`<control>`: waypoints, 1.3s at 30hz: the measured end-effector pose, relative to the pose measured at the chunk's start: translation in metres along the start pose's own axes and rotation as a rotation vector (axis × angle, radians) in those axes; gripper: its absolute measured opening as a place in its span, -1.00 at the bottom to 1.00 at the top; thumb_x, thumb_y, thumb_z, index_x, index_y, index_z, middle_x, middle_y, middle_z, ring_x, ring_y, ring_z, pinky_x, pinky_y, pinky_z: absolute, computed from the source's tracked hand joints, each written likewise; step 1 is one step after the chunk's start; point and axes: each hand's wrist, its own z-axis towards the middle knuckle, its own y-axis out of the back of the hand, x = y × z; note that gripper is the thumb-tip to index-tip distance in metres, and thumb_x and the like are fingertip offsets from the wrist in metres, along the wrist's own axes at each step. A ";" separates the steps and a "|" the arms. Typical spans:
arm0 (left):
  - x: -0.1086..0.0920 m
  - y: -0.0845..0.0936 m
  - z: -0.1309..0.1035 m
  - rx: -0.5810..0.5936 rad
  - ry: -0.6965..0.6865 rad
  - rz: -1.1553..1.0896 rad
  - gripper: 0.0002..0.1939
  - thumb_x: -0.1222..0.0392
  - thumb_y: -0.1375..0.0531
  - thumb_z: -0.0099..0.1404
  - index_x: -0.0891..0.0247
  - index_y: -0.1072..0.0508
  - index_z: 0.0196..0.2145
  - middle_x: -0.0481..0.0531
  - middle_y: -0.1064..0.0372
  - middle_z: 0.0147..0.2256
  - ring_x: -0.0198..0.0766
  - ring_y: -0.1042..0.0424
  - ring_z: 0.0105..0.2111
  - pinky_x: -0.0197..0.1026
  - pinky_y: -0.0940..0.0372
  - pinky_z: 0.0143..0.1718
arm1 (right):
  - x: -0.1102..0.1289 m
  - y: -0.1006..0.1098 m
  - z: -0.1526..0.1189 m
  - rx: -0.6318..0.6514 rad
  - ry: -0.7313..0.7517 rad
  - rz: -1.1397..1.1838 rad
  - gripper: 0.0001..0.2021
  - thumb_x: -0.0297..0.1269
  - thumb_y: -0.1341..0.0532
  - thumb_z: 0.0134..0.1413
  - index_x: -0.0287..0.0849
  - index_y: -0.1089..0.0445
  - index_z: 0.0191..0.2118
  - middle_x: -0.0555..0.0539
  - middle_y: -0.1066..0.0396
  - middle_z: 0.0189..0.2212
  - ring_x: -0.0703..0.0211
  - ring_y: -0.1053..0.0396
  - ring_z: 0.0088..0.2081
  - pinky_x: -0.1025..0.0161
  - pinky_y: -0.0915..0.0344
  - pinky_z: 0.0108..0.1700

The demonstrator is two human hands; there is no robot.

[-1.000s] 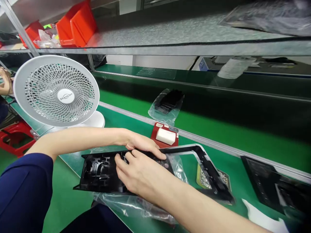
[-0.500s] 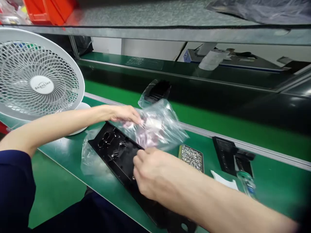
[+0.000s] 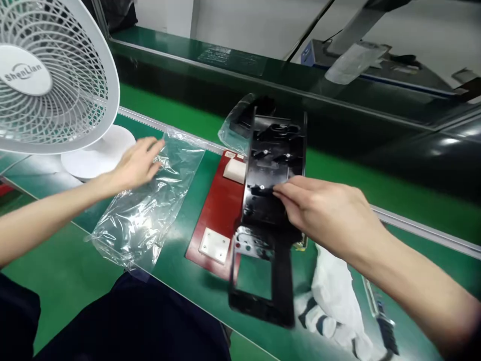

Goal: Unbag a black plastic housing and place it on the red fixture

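Observation:
My right hand [image 3: 323, 213] grips a long black plastic frame [image 3: 268, 200] near its middle and holds it lengthwise above the green bench, its open window end toward me. Under the frame lies a red fixture plate [image 3: 214, 210] with two white blocks. My left hand [image 3: 137, 163] rests flat, fingers spread, on an empty clear plastic bag [image 3: 146, 205] lying crumpled on the bench to the left.
A white desk fan [image 3: 48, 75] stands at the far left. Another bagged black part [image 3: 244, 118] lies on the conveyor belt [image 3: 338, 175] behind. A white glove [image 3: 334, 296] and a tool [image 3: 383, 321] lie at the right front.
The black frame has come out of the clear bag and my right hand has lifted it over the red plate. My left hand has laid the empty bag down at the left.

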 end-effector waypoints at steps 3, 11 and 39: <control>-0.034 -0.005 -0.041 0.082 -0.285 0.063 -0.57 0.02 0.03 0.39 0.30 -0.24 0.10 0.19 -0.14 0.14 -0.09 -0.18 0.16 0.07 -0.32 0.13 | 0.004 -0.014 0.006 0.035 -0.056 -0.009 -0.85 -0.42 -0.14 0.25 -0.26 -0.46 -0.28 -0.06 -0.32 -0.29 0.03 -0.30 -0.32 0.30 0.10 -0.49; -0.021 -0.039 -0.074 0.225 -0.431 0.229 -0.48 0.00 0.08 0.41 0.26 -0.12 0.23 0.16 0.07 0.28 -0.05 -0.03 0.27 0.11 -0.25 0.21 | 0.027 -0.051 0.020 0.175 -0.083 -0.045 -0.95 -0.51 -0.29 0.27 -0.26 -0.48 -0.20 0.00 -0.33 -0.26 0.06 -0.33 -0.32 0.35 0.25 -0.50; -0.161 -0.063 -0.031 0.080 -0.802 -0.099 -0.36 -0.12 0.20 0.37 0.43 -0.21 0.16 0.32 -0.08 0.19 -0.04 -0.21 0.18 -0.09 -0.24 0.18 | 0.031 -0.058 -0.007 -0.328 -0.063 0.308 -0.84 -0.50 -0.05 0.25 -0.36 -0.38 -0.20 -0.07 -0.31 -0.22 0.05 -0.29 -0.23 0.18 -0.23 -0.29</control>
